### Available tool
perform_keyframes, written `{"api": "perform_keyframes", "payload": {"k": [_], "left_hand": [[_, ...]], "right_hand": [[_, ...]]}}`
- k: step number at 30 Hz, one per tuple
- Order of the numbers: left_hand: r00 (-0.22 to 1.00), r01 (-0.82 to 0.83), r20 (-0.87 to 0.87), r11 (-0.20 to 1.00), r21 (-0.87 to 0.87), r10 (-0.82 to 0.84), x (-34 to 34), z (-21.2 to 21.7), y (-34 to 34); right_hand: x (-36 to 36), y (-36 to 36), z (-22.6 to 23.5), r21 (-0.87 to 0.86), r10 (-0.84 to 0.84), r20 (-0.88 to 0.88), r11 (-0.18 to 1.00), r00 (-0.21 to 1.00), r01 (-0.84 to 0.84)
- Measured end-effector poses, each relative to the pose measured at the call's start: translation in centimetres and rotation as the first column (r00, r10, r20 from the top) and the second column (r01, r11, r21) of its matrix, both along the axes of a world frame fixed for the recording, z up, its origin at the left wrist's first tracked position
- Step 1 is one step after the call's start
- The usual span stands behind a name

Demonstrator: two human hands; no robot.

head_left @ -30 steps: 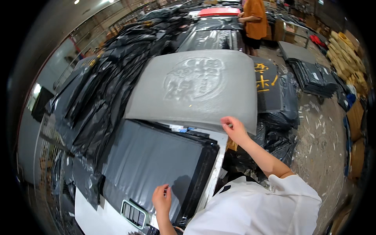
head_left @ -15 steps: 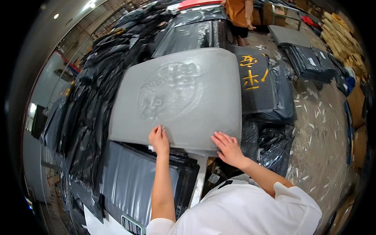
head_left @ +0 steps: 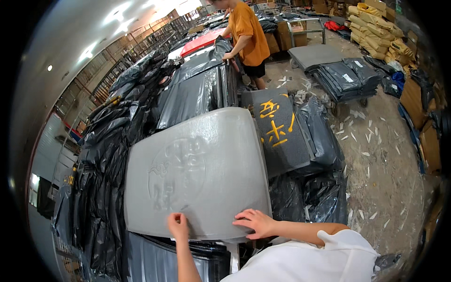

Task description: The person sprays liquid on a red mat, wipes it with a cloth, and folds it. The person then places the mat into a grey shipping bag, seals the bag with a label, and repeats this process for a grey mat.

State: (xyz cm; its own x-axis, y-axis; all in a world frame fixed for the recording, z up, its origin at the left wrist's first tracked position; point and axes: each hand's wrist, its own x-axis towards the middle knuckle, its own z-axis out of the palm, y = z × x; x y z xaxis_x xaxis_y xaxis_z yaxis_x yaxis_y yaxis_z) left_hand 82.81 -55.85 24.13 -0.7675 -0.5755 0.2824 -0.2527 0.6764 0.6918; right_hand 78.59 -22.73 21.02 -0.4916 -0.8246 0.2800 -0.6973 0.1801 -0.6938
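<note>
A large grey mat (head_left: 197, 174) with an embossed round emblem lies flat on top of a stack, in the near middle of the scene. Both hands rest on its near edge. The left hand (head_left: 178, 225) lies with fingers curled down over the rim, thumb side up; whether it pinches the edge cannot be told. The right hand (head_left: 256, 222) is spread nearly flat, fingers extended leftward along the surface just inside the rim, holding nothing. The two hands sit near each other.

The mat's near edge overhangs darker grey bagged mats (head_left: 155, 258) stacked beneath. Its left edge meets a long heap of black plastic bags (head_left: 108, 155) running from near to far. Its far edge touches more bagged mats (head_left: 197, 94) in grey film. Its right edge overlaps a dark mat with yellow characters (head_left: 277, 131), which leans on crumpled black bags (head_left: 314, 192).

Open room lies to the right: a concrete floor (head_left: 380, 155) strewn with scraps of paper. Farther right on it stands a wheeled cart (head_left: 347, 77) loaded with flat grey bagged mats. A person in an orange shirt (head_left: 246, 33) stands at the far end of the stacks, with cardboard boxes (head_left: 423, 108) along the right wall.
</note>
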Motion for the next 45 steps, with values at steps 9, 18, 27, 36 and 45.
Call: {"api": "perform_keyframes", "payload": {"k": [9,18,27,36,45], "left_hand": [[0.737,0.676,0.214,0.704,-0.219,-0.641,-2.6,4.8,18.4],[0.884,0.467,0.203,0.782,-0.413,-0.421,-1.4,0.5,12.7],[0.880,0.475,0.207,0.780,-0.408,-0.428,-0.7,0.3,12.6],[0.762,0.643,0.401,0.671,-0.369,-0.509,5.9,2.0,11.0],[0.917,0.376,0.067,0.796,-0.474,-0.393,6.7,5.4,6.7]], "right_hand": [[-0.8,2.4,-2.9,-0.125,-0.016,-0.030,0.992,0.999,0.012],[-5.8,4.0,-4.9,0.009,-0.450,0.746,0.744,0.491,0.668],[-10.0,2.7,-2.8,0.127,-0.443,0.857,0.677,0.264,0.725],[-14.4,4.9,0.7,-0.081,-0.099,0.968,0.745,0.230,0.662],[-8.1,2.0,16.0,-0.228,-0.068,0.944,0.575,0.324,0.786]]}}
